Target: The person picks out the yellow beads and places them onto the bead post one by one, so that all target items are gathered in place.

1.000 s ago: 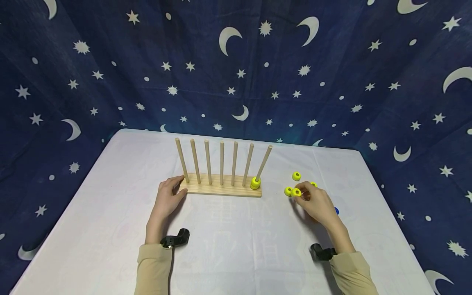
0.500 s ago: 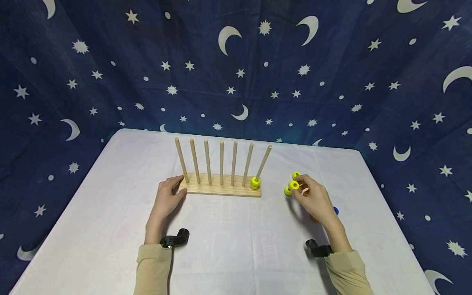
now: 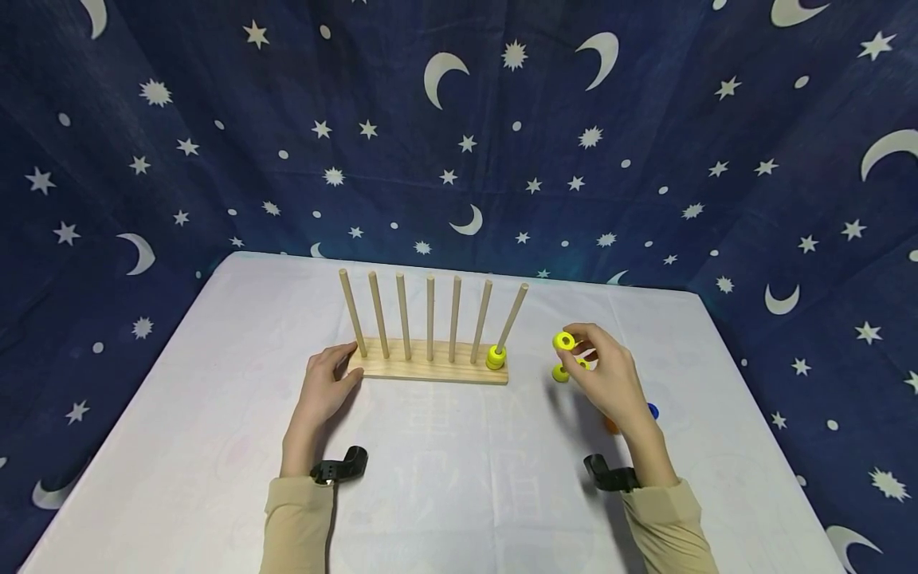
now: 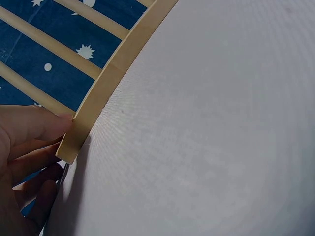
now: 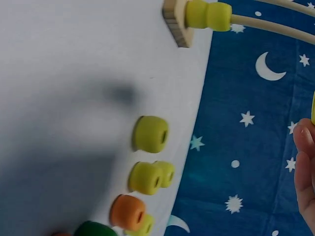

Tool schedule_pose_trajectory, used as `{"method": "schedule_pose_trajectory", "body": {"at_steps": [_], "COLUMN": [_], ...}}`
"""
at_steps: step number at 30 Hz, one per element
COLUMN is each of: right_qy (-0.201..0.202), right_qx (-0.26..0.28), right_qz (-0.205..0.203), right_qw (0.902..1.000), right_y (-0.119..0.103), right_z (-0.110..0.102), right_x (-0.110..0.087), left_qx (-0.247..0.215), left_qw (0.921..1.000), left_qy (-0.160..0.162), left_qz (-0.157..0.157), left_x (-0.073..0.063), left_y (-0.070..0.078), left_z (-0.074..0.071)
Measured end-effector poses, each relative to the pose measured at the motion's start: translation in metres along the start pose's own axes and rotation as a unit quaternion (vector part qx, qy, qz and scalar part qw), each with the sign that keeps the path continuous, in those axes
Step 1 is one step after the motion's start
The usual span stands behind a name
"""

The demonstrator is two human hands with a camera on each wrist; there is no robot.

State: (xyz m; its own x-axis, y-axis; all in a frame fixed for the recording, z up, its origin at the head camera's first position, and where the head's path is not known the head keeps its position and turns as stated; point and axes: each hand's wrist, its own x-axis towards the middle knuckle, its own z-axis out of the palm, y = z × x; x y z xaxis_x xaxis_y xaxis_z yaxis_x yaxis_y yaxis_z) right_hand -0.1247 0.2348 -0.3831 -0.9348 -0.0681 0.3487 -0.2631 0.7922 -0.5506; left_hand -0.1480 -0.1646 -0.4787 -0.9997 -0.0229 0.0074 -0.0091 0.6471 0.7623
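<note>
A wooden peg rack (image 3: 430,369) stands on the white table, with several upright pegs in a row. My left hand (image 3: 326,387) grips its left end; in the left wrist view the thumb lies on the base (image 4: 110,73) and the fingers reach behind. Two yellow beads (image 3: 496,359) are stacked at the foot of the rightmost peg. To the right of the rack, my right hand (image 3: 610,379) pinches another yellow bead (image 3: 558,343) between thumb and fingertips, raised above the table. Only a sliver of that bead shows at the edge of the right wrist view.
Loose beads lie under and beyond the right hand: several yellow beads (image 5: 150,133), an orange bead (image 5: 126,211), a green bead (image 5: 94,229) and a blue bead (image 3: 653,410). A dark blue curtain (image 3: 387,207) with moons and stars hangs behind the table.
The right hand has lifted the yellow bead from the group and moved it up and slightly left. The left hand and the rack have stayed in place.
</note>
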Motion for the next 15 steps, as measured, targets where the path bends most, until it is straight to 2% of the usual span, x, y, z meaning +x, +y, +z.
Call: {"method": "schedule_pose_trajectory", "body": {"at_steps": [15], "right_qy": [0.049], "right_qx": [0.026], "right_qz": [-0.012], "right_qw": [0.9984], "right_y": [-0.028], "right_z": [-0.006], "right_x": [0.014], "left_qx": [-0.001], "left_qw": [1.0000], "left_qy": [-0.001], "left_qz": [-0.001], "left_x": [-0.001], "left_y": [0.001], "left_z": [0.000]}}
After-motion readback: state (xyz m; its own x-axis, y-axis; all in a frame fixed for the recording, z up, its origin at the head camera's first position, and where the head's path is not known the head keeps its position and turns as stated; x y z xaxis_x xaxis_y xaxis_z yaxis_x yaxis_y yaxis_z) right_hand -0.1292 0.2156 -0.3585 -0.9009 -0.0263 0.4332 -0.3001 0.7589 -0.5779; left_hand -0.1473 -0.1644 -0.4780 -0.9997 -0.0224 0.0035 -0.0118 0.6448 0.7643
